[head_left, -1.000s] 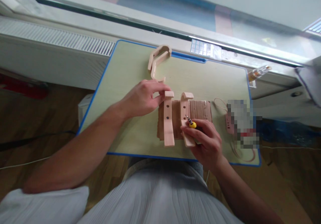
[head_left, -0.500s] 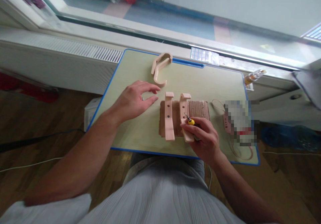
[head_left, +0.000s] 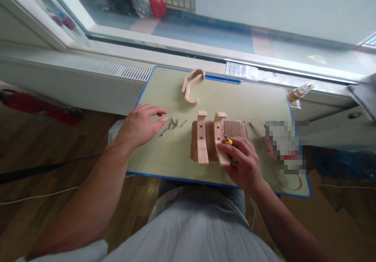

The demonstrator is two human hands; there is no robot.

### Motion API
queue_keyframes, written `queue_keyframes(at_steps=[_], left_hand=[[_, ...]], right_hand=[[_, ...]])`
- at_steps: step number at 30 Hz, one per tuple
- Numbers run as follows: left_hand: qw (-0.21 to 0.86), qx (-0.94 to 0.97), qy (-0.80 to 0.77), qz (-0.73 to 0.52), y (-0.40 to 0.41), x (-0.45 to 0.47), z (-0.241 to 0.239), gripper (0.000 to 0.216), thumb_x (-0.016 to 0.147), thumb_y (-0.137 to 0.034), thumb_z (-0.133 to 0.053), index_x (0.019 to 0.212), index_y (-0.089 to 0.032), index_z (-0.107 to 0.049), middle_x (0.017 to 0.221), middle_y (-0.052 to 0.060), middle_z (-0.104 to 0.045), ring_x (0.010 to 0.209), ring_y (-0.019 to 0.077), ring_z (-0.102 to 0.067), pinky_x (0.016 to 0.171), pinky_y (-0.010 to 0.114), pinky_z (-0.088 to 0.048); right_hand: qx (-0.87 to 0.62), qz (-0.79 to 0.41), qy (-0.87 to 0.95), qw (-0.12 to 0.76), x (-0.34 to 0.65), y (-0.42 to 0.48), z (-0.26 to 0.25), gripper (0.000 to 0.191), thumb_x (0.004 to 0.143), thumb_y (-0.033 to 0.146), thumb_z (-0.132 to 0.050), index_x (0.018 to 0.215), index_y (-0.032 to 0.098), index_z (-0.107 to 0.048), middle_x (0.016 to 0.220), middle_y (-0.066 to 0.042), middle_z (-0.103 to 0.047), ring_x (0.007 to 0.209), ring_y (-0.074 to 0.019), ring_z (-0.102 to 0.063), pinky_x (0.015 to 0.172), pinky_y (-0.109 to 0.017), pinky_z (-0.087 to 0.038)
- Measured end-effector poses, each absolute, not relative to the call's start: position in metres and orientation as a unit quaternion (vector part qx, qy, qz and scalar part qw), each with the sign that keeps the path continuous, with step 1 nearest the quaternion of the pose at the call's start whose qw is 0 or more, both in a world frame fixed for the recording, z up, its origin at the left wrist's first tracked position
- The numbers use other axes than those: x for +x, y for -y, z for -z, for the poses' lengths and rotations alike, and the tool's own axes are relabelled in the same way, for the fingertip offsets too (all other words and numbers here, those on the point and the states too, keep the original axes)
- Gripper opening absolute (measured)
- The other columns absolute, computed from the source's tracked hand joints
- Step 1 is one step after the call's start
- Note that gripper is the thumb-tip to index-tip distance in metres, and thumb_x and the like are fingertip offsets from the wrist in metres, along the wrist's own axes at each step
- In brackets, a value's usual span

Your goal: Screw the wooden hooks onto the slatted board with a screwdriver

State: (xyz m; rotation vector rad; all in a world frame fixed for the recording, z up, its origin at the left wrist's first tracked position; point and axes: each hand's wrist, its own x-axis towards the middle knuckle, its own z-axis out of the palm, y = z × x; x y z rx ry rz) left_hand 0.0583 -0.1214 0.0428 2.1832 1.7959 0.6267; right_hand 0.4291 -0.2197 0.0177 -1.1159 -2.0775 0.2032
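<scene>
My left hand [head_left: 143,124] hovers over the table's left part with thumb and fingers apart, holding nothing. Just right of it lie several screws [head_left: 173,123] in a loose cluster. My right hand [head_left: 242,158] is closed around a small screwdriver [head_left: 228,141] with a yellow collar, its tip pointing up and left. The same hand rests by the lower end of a curved wooden hook [head_left: 218,133] with two holes. Left of that is a second wooden hook [head_left: 201,136], also with two holes. Both hooks lie across a piece of brown cardboard [head_left: 235,128].
Two more wooden hooks [head_left: 192,85] lie at the back of the blue-edged table [head_left: 252,101]. A pink device with a cable [head_left: 268,144] is at the right. On the windowsill are a clear plastic packet [head_left: 241,71] and a bottle [head_left: 301,92].
My left hand has moved left, uncovering the screws. My right hand still holds the screwdriver by the right hook. The whole view has shifted slightly.
</scene>
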Motion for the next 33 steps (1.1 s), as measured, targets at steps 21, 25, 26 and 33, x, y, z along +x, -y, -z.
queue_keyframes(at_steps=[21,25,26,33], left_hand=[[0.145,0.752,-0.609,-0.205,0.124,0.048,-0.024,0.035,0.101,-0.047,-0.067,0.12,-0.022,-0.082,0.131,0.011,-0.083,0.128,0.0336,-0.072,0.119,0.051,-0.055],[0.142,0.76,-0.604,-0.191,0.12,0.054,-0.025,0.038,0.101,-0.048,-0.067,0.124,-0.022,-0.083,0.133,0.012,-0.081,0.128,0.0334,-0.071,0.121,0.051,-0.054],[0.14,0.765,-0.601,-0.186,0.119,0.056,-0.025,0.038,0.101,-0.046,-0.066,0.125,-0.022,-0.083,0.133,0.012,-0.081,0.128,0.0333,-0.071,0.121,0.051,-0.054],[0.114,0.799,-0.576,-0.131,0.108,0.073,-0.033,0.033,0.099,-0.034,-0.061,0.12,-0.025,-0.085,0.13,0.009,-0.083,0.124,0.0314,-0.073,0.115,0.048,-0.057]], right_hand=[[-0.433,-0.094,0.821,0.361,0.432,0.219,-0.021,0.048,0.094,0.008,-0.074,0.136,0.031,-0.078,0.129,-0.009,-0.08,0.122,-0.0302,-0.075,0.105,-0.053,-0.061],[-0.431,-0.085,0.82,0.366,0.433,0.221,-0.02,0.049,0.091,0.008,-0.078,0.136,0.028,-0.078,0.129,-0.011,-0.079,0.123,-0.0319,-0.074,0.107,-0.055,-0.062],[-0.433,-0.082,0.819,0.367,0.433,0.222,-0.02,0.049,0.091,0.009,-0.079,0.136,0.028,-0.078,0.129,-0.011,-0.079,0.125,-0.0327,-0.073,0.107,-0.056,-0.062],[-0.452,-0.109,0.8,0.379,0.444,0.235,-0.036,0.052,0.091,0.007,-0.073,0.138,0.029,-0.077,0.131,-0.011,-0.077,0.128,-0.0331,-0.071,0.11,-0.059,-0.061]])
